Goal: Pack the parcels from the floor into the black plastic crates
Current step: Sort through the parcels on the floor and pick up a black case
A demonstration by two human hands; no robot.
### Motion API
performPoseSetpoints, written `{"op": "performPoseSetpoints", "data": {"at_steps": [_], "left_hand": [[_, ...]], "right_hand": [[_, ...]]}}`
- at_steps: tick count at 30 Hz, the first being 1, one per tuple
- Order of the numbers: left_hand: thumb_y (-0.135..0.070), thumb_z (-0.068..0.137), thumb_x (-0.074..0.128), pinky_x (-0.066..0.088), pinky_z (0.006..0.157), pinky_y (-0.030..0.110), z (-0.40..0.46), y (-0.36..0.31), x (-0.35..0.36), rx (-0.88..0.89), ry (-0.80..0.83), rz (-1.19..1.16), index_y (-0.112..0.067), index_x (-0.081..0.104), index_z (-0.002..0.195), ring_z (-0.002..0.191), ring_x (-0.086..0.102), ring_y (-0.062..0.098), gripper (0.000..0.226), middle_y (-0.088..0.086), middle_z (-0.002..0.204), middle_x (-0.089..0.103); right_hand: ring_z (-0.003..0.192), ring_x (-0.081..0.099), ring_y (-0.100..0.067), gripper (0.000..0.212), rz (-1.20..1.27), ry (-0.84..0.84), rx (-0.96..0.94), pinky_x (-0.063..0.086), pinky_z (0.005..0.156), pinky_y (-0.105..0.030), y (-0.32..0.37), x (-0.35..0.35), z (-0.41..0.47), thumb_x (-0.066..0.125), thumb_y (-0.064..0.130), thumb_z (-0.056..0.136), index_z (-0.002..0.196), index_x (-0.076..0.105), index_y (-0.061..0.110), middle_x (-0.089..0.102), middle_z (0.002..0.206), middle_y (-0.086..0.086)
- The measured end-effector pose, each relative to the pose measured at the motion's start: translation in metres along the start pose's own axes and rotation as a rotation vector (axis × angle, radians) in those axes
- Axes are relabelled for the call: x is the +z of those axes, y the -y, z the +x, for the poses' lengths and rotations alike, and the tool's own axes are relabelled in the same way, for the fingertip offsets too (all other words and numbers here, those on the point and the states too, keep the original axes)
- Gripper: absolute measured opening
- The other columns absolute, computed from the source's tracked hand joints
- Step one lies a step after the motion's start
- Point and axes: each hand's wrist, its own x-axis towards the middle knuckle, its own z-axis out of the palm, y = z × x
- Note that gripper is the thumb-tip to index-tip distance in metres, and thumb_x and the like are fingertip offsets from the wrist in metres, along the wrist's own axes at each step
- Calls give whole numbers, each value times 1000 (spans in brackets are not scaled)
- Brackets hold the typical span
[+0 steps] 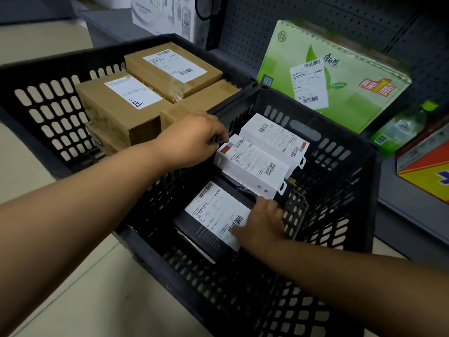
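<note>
Two black plastic crates stand side by side. The near crate (345, 181) holds two white labelled boxes and a black parcel (209, 237) with a white label. My left hand (192, 142) grips the left end of the nearer white box (255, 164); the second white box (277, 135) lies just behind it. My right hand (262, 224) lies on the black parcel at its right edge, fingers curled on it. The far crate (48, 100) holds several brown cardboard parcels (116, 103).
A green carton (340, 76) with a shipping label leans against the dark pegboard shelving at the right. A green bottle (401, 127) and an orange-yellow box (427, 171) sit on the low shelf. Pale tiled floor (73, 276) lies at the left and front.
</note>
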Motion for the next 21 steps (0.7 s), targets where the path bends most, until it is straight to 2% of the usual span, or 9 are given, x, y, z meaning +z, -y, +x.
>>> {"op": "performPoseSetpoints", "data": {"at_steps": [2,3,4,6,11,18,21], "left_hand": [[-10,86,58,38,82,20,0,1,0,-1,-5,-5,-20,68,107,101,53,13,25,-1,106,64],[-10,86,59,38,81,20,0,2,0,-3,-8,-12,-20,68,107,99,53,11,25,-2,106,64],[-11,86,59,37,81,19,0,2,-1,-4,-8,-21,-20,68,107,96,51,8,25,-3,105,63],[-12,87,59,36,80,18,0,2,-2,-10,-7,-36,-22,68,108,93,46,4,25,-5,105,62],[-13,87,59,35,78,17,1,4,-2,-15,5,-60,-23,67,108,91,46,3,24,-10,99,57],[-14,87,59,34,73,12,4,5,0,-32,6,-71,-25,68,107,90,48,3,24,-13,96,54],[-12,86,59,35,76,16,3,5,1,-24,5,-44,-23,68,106,91,48,4,24,-11,97,57]], "right_hand": [[141,7,-34,110,-155,137,-261,18,112,-50,4,10,-2,70,63,67,146,5,23,6,154,-11],[143,-8,-36,119,-226,209,-332,7,112,-60,5,16,-1,67,70,64,148,-7,29,-8,156,-11],[141,-21,-39,124,-290,256,-373,-2,108,-67,7,23,2,64,75,63,146,-17,33,-22,155,-11],[135,-34,-41,127,-352,257,-411,-10,99,-75,9,34,6,60,79,61,141,-29,36,-36,149,-12],[135,-30,-46,126,-399,155,-488,-7,101,-75,15,41,14,60,76,64,142,-29,33,-34,150,-15],[133,-34,-46,125,-365,144,-515,-11,100,-74,20,44,17,65,68,63,143,-25,36,-34,150,-15],[133,-33,-47,124,-384,147,-513,-12,100,-74,20,43,16,64,68,64,143,-25,35,-34,150,-15]]}}
